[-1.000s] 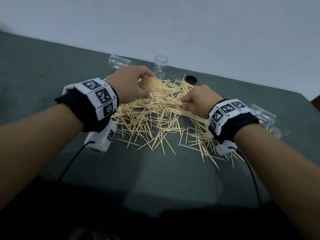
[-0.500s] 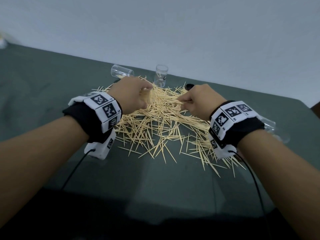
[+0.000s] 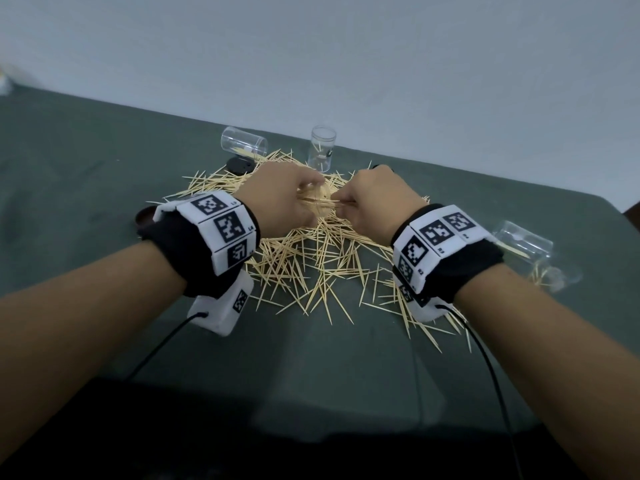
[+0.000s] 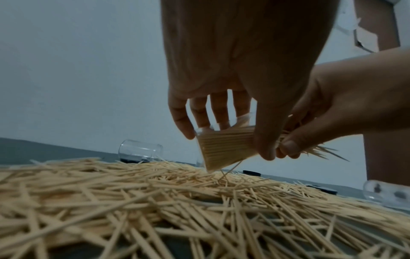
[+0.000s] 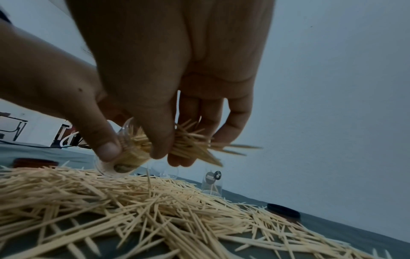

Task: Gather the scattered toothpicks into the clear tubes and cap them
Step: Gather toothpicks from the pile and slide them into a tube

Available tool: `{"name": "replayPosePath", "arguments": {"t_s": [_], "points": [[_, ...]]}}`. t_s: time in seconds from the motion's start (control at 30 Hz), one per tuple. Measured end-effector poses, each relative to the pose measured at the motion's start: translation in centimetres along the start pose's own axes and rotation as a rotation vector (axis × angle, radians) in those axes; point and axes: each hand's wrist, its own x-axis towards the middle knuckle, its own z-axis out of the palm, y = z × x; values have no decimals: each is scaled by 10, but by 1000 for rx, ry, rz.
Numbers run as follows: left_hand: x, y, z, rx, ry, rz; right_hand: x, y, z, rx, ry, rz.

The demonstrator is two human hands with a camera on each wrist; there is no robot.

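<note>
The fingers (image 5: 159, 140) of the right hand (image 3: 377, 206) pinch a bunch of toothpicks (image 5: 195, 143) between thumb and curled fingertips, the thin, pale wooden sticks fanning out past the hand with their sharp points splayed. Their other ends sit in the mouth of a clear tube (image 4: 224, 149), a smooth, see-through plastic cylinder already packed with straight, parallel sticks. The left hand (image 3: 280, 199) grips this tube, thumb on one side and curled fingers behind it. The tube lies nearly level, slightly tilted, its long axis running across from left hand to right, mouth toward the right hand, closed end lowest and just above the heap of toothpicks (image 3: 311, 265). Both hands meet knuckles up over the middle of that heap, wrists raised, forearms converging. The loose sticks lie criss-crossed on a dull green table (image 3: 86, 174). Beyond the heap one empty tube (image 3: 244, 143) lies on its side and another (image 3: 323, 147) stands upright; a flat black cap (image 3: 239, 165) lies near the fallen one.
</note>
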Motion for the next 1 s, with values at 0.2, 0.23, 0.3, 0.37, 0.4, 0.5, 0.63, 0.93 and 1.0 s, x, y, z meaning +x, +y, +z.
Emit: {"name": "replayPosePath", "arguments": {"t_s": [0.2, 0.23, 0.3, 0.37, 0.4, 0.5, 0.63, 0.93, 1.0], "points": [[-1, 0, -4, -120, 8, -45, -5, -2, 1, -105, 123, -47], [-1, 0, -4, -130, 5, -47, -5, -2, 2, -126, 131, -68], [-2, -1, -4, -142, 2, -49, -4, 0, 5, -129, 141, -105], [-2, -1, -4, -155, -6, -56, -2, 4, 8, -88, 137, -132], [-2, -1, -4, -164, -9, -56, -1, 6, 9, -60, 130, -146], [-1, -1, -4, -168, -12, -56, 1, 11, 12, 29, 99, -153], [-1, -1, -3, -157, -14, -62, -1, 12, 10, 171, 81, -91], [-2, 0, -2, -122, 1, -63, -2, 7, 6, 312, 179, 1], [-3, 2, -2, -110, -15, -40, -1, 6, 8, 280, 164, -18]]}}
